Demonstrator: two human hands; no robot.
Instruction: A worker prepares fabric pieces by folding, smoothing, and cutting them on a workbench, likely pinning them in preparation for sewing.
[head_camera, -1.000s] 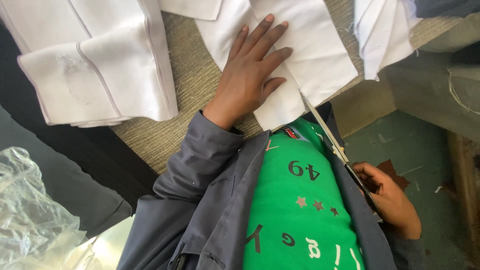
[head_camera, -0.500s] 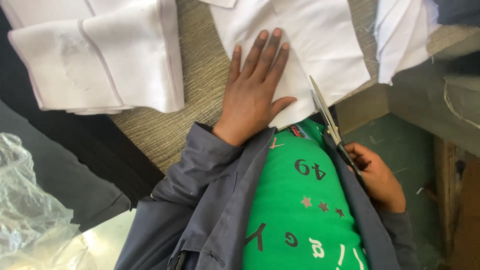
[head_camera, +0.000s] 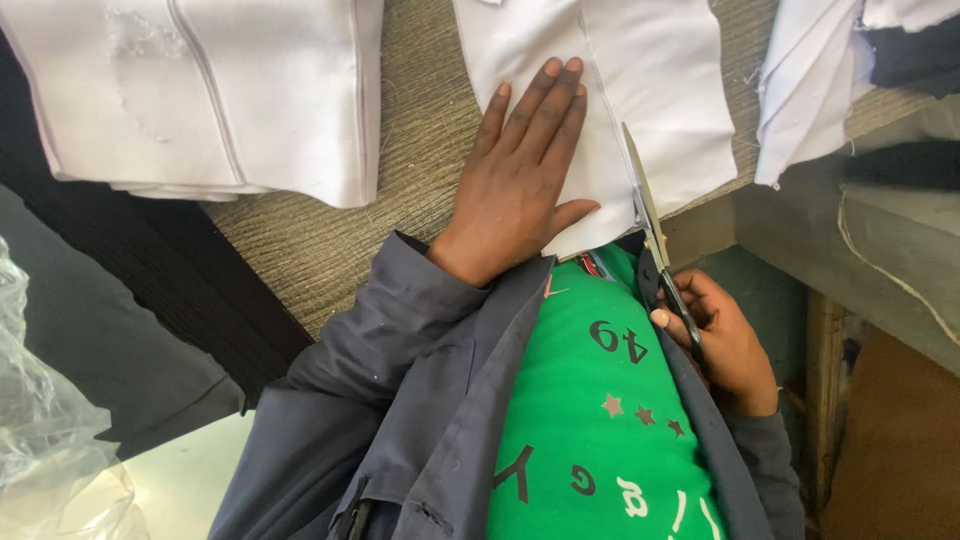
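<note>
White cloth: a piece of white fabric (head_camera: 640, 90) lies flat on the counter (head_camera: 330, 240), at the near edge, right of the middle.
Left hand: the left hand (head_camera: 520, 180) presses palm down on the white fabric, fingers (head_camera: 545, 100) stretched out and close together, grasping nothing.
Right hand: the right hand (head_camera: 725, 335) is below the counter edge, fingers clenched around the handles of the scissors (head_camera: 655, 225).
Scissors: the blades lie against the right part of the white fabric, just beside the left thumb, pointing to the far side.
Left side: a folded white stack (head_camera: 200, 90) rests on the counter, well apart from the hands.
Far right: more white cloth pieces (head_camera: 810, 80) lie at the counter corner.
Near left: clear plastic wrap (head_camera: 45, 440) is visible.
</note>
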